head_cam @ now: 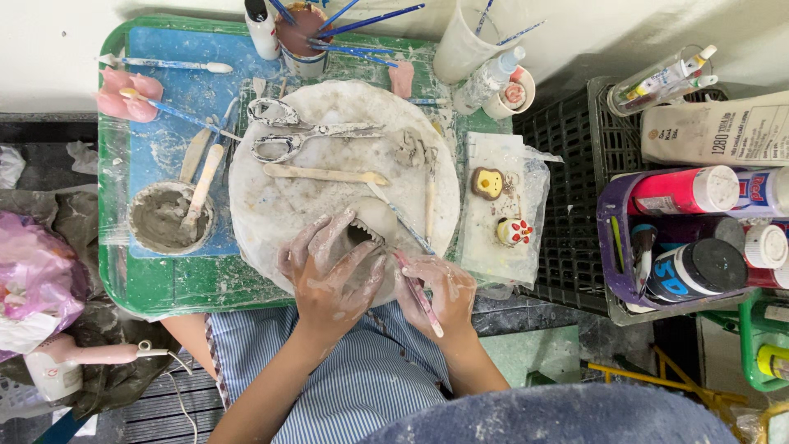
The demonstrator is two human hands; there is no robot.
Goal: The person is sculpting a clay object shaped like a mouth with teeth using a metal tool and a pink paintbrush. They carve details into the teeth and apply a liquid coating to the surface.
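Fingers [349, 263] of the left hand [329, 275], clay-smeared, curl around a grey clay piece [370, 226] with a jagged opening, holding it on the round board [279, 205]. Right hand [436, 288]: fingers pinched narrow on a pink-handled tool [419, 292], its tip meeting the clay piece at the right side.

Round board: white, clay-dusted, resting on the green tray [144, 288]. On it, beyond the clay piece: a wooden stick [325, 173], then scissors [304, 131] coated in clay, and a clay lump [408, 148] to the right.

Left of the board: bowl of grey slip [168, 218] with a wooden spatula [201, 187] standing in it.

Right of the board: clear plastic sheet [505, 197] bearing two small painted figures, one yellow and brown [487, 182], one white with red [514, 232].

Far edge of the tray: cup of blue-handled brushes [304, 37], white cup [460, 45], pink clay shapes [127, 92] at far left.

Right of the tray: black crate [567, 197], and a purple basket [612, 247] of paint bottles.
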